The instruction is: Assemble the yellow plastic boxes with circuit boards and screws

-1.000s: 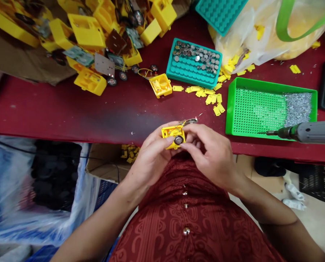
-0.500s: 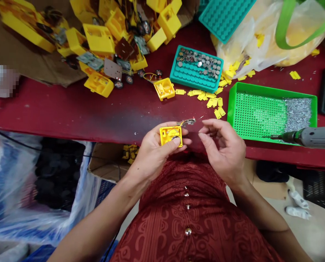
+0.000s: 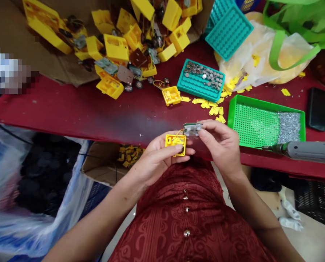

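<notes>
One left hand (image 3: 157, 158), one right hand (image 3: 219, 145), one green tray (image 3: 260, 100), three teal trays (image 3: 229, 32)

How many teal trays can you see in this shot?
3: the teal tray holding metal button cells, a second teal tray beyond it, and a third partly beneath that one. Others may be hidden.

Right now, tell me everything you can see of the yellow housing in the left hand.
The yellow housing is a small, boxy shell of glossy moulded plastic, open toward the camera, with thin wires inside. It sits in the left hand, the thumb lying across its right side. A dark round part shows beside the thumb.
</notes>
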